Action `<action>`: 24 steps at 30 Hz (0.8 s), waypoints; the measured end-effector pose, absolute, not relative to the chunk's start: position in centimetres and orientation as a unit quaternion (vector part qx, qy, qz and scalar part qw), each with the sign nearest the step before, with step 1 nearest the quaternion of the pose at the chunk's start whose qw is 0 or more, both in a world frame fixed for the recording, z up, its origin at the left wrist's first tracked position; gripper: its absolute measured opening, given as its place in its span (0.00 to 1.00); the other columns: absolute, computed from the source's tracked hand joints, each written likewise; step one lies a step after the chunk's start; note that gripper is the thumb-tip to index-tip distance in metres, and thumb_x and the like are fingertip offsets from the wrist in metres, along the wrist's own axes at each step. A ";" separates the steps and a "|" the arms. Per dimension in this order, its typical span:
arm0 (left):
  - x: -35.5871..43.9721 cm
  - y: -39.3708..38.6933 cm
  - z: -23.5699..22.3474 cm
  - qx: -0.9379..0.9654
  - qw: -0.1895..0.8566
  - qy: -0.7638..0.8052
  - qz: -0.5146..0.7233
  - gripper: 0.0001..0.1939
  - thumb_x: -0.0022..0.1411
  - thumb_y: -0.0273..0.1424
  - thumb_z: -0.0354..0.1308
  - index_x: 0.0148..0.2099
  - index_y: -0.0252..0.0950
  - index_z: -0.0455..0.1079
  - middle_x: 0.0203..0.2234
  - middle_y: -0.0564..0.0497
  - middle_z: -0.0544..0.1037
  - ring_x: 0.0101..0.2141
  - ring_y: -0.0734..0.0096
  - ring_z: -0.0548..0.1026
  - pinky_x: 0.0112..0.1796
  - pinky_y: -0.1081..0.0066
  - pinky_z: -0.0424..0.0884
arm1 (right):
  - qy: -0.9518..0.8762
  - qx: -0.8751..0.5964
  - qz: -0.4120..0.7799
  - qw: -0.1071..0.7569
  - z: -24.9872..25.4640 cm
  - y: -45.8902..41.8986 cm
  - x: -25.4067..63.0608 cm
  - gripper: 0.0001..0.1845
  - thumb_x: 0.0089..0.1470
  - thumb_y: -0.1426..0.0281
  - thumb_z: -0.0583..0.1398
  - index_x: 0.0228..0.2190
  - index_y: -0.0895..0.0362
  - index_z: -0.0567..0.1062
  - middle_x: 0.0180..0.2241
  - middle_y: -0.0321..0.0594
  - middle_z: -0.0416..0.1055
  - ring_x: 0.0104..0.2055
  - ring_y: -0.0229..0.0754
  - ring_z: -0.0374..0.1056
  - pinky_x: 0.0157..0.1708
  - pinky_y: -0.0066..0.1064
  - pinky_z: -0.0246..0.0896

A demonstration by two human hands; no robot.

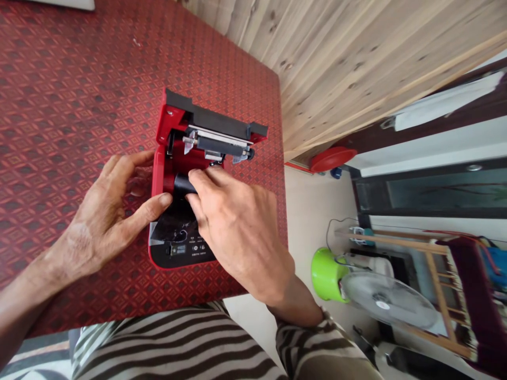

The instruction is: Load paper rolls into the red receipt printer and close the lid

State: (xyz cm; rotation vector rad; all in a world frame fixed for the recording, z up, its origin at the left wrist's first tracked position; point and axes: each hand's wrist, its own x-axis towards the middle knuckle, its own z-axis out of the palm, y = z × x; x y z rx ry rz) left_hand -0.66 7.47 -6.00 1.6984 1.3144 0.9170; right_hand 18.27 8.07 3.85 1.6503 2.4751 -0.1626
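A small red-and-black printer (180,256) sits on the table with its lid (222,124) raised. A dark roller (219,146) on metal ends shows under the lid. My right hand (241,227) reaches into the bay, its fingers closed round a black roll (182,184); the roll's right part is hidden by the fingers. At the printer's left wall is my left hand (114,211), gripping it with the thumb on the near edge and the fingers along the outside. Small printed symbols and a little screen mark the black front panel.
Red patterned cloth (87,105) covers the table. A plank wall (336,58) rises beyond its far right edge. On the floor to the right are a green bucket (327,274), a fan (386,303) and a wooden frame (439,295). A pale object (67,4) lies at the top left.
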 end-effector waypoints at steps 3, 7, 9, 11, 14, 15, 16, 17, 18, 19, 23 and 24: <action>-0.6 7.4 -6.0 0.673 0.388 0.518 0.359 0.31 0.68 0.46 0.61 0.68 0.44 0.64 0.56 0.45 0.77 0.52 0.55 0.79 0.56 0.49 0.77 | 0.834 0.544 -0.042 0.083 3.9 7.7 18.0 0.15 0.69 0.73 0.54 0.52 0.56 0.76 0.46 0.44 0.80 0.32 0.43 0.76 0.22 0.36 0.55; -0.5 7.5 -6.0 0.678 0.380 0.520 0.354 0.31 0.68 0.47 0.60 0.68 0.43 0.64 0.54 0.45 0.77 0.51 0.56 0.79 0.55 0.50 0.77 | 0.828 0.554 -0.041 0.081 3.6 7.8 17.8 0.14 0.70 0.72 0.53 0.51 0.55 0.75 0.44 0.45 0.80 0.32 0.43 0.77 0.22 0.34 0.56; -0.5 7.5 -5.9 0.680 0.379 0.517 0.354 0.31 0.68 0.47 0.59 0.68 0.43 0.64 0.54 0.45 0.77 0.51 0.56 0.79 0.55 0.50 0.77 | 0.823 0.559 -0.054 0.091 3.4 8.1 17.8 0.15 0.70 0.73 0.53 0.52 0.54 0.75 0.40 0.43 0.81 0.33 0.45 0.78 0.24 0.34 0.58; -0.6 7.4 -5.8 0.685 0.375 0.515 0.354 0.30 0.68 0.47 0.59 0.68 0.44 0.64 0.53 0.45 0.77 0.51 0.55 0.79 0.55 0.49 0.76 | 0.819 0.561 -0.068 0.100 3.2 8.5 17.9 0.16 0.69 0.73 0.53 0.54 0.54 0.74 0.39 0.43 0.81 0.34 0.46 0.79 0.26 0.34 0.60; -0.6 7.3 -5.8 0.684 0.372 0.519 0.351 0.31 0.68 0.48 0.58 0.69 0.43 0.64 0.52 0.45 0.77 0.52 0.54 0.78 0.55 0.48 0.76 | 0.827 0.547 -0.084 0.097 2.9 9.2 18.2 0.16 0.69 0.74 0.53 0.51 0.54 0.77 0.38 0.43 0.82 0.36 0.47 0.79 0.29 0.34 0.63; -0.6 7.3 -5.7 0.683 0.373 0.522 0.349 0.31 0.68 0.48 0.58 0.69 0.43 0.64 0.53 0.45 0.77 0.52 0.54 0.78 0.55 0.48 0.76 | 0.833 0.539 -0.085 0.094 2.8 9.5 18.2 0.16 0.69 0.74 0.53 0.49 0.53 0.78 0.37 0.43 0.82 0.36 0.48 0.79 0.29 0.35 0.63; -0.7 7.3 -5.7 0.681 0.375 0.524 0.348 0.32 0.69 0.48 0.58 0.69 0.42 0.64 0.53 0.45 0.77 0.52 0.54 0.78 0.55 0.48 0.75 | 0.837 0.532 -0.082 0.091 2.6 9.7 18.3 0.16 0.69 0.74 0.52 0.47 0.53 0.78 0.37 0.43 0.82 0.35 0.49 0.79 0.30 0.35 0.64; -0.6 7.3 -5.8 0.680 0.376 0.525 0.347 0.32 0.69 0.48 0.58 0.69 0.41 0.64 0.53 0.45 0.76 0.52 0.54 0.78 0.54 0.49 0.75 | 0.840 0.529 -0.077 0.090 2.4 9.9 18.3 0.16 0.68 0.74 0.52 0.44 0.53 0.79 0.36 0.43 0.82 0.36 0.49 0.79 0.30 0.36 0.64; -0.6 7.3 -5.8 0.679 0.378 0.525 0.347 0.32 0.69 0.48 0.58 0.69 0.41 0.64 0.52 0.44 0.76 0.51 0.54 0.78 0.54 0.49 0.75 | 0.842 0.527 -0.071 0.089 2.3 10.1 18.3 0.16 0.68 0.74 0.51 0.43 0.53 0.79 0.37 0.43 0.82 0.36 0.50 0.79 0.31 0.36 0.65; -0.6 7.3 -5.8 0.680 0.378 0.525 0.346 0.32 0.68 0.48 0.58 0.69 0.41 0.64 0.52 0.45 0.76 0.51 0.54 0.78 0.54 0.49 0.76 | 0.844 0.525 -0.066 0.089 2.1 10.2 18.3 0.16 0.68 0.75 0.51 0.41 0.54 0.79 0.38 0.44 0.82 0.37 0.50 0.79 0.31 0.37 0.65; -0.7 7.3 -6.0 0.682 0.375 0.525 0.345 0.33 0.68 0.48 0.58 0.70 0.42 0.63 0.52 0.45 0.76 0.50 0.55 0.78 0.55 0.51 0.75 | 0.851 0.514 -0.075 0.078 1.8 10.4 18.5 0.16 0.69 0.76 0.51 0.43 0.55 0.78 0.43 0.46 0.81 0.38 0.49 0.78 0.34 0.37 0.66; -0.8 7.2 -6.0 0.683 0.374 0.524 0.345 0.33 0.69 0.48 0.58 0.70 0.42 0.63 0.52 0.45 0.76 0.51 0.55 0.78 0.55 0.51 0.75 | 0.852 0.511 -0.085 0.075 1.8 10.3 18.6 0.16 0.68 0.76 0.51 0.44 0.56 0.78 0.43 0.45 0.81 0.39 0.48 0.78 0.34 0.37 0.67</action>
